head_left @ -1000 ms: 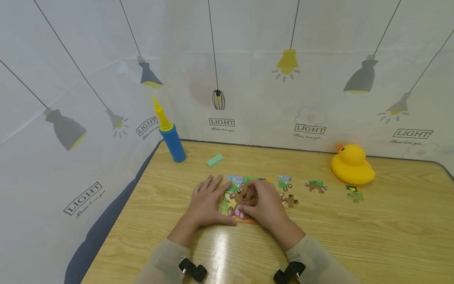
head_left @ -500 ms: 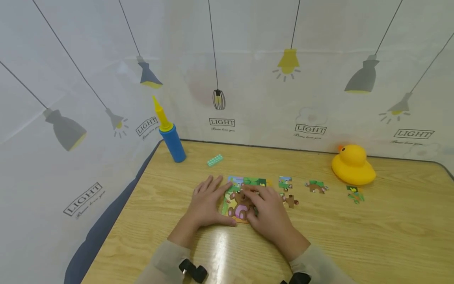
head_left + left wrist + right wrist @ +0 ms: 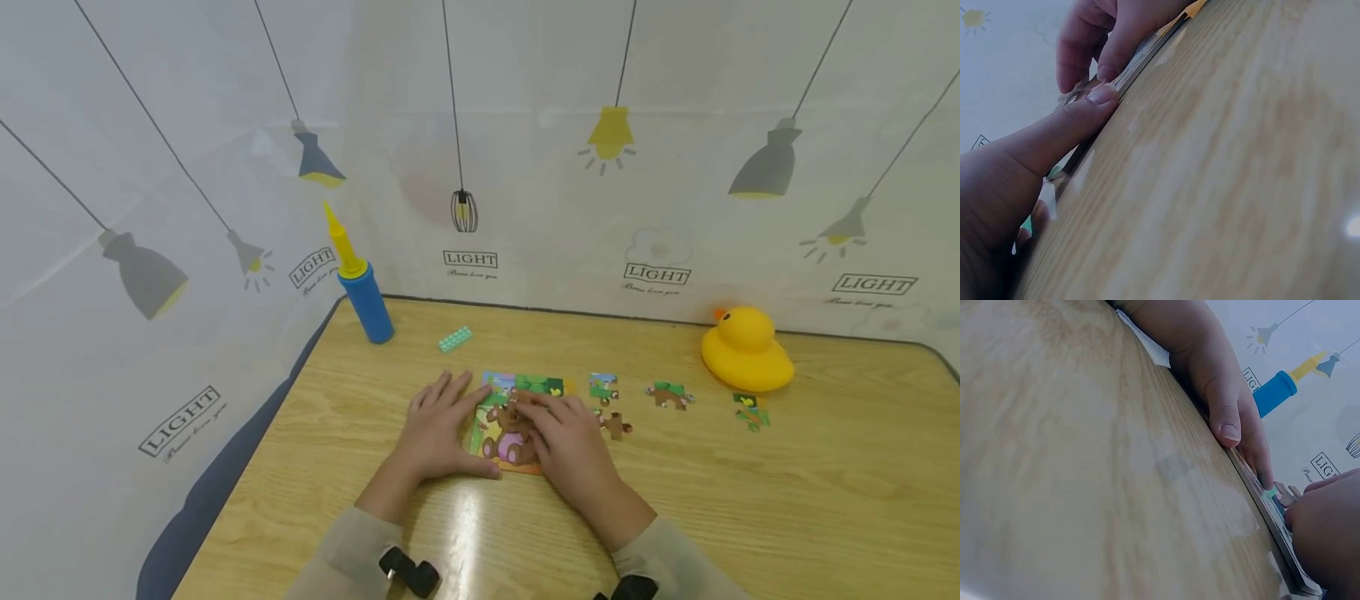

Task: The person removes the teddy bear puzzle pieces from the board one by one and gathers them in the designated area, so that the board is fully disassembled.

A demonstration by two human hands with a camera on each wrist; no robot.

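While you look down through the head view, your left hand (image 3: 438, 429) lies flat on the counter (image 3: 750, 508), fingers spread and straight, its thumb and fingertips against the left edge of the puzzle board (image 3: 501, 423). Your right hand (image 3: 567, 437) rests on top of the board's right half, its fingers laid loosely over the bear picture, pressing down and pinching nothing that you can see. The board sits between and partly under your two hands, near the middle of the counter. To its right, four loose puzzle pieces (image 3: 613, 424) lie scattered, well apart from your right hand's grip, and a yellow duck (image 3: 746, 349) stands beyond them near the wall. A blue pump (image 3: 364, 300) stands at the far left corner, with a small green brick (image 3: 454, 337) lying near it.

From the left wrist view, your left thumb (image 3: 1094, 100) presses its tip against the board's thin edge (image 3: 1141, 56), and the right hand's fingers (image 3: 1082, 44) rest on the board just beyond.

From the right wrist view, the left hand (image 3: 1222, 394) lies along the board's edge (image 3: 1272, 519), thumb nail down at the counter surface, fingers stretched straight. Your own right hand (image 3: 1329, 537) fills the lower corner, resting on the board; the blue pump (image 3: 1275, 392) shows behind.
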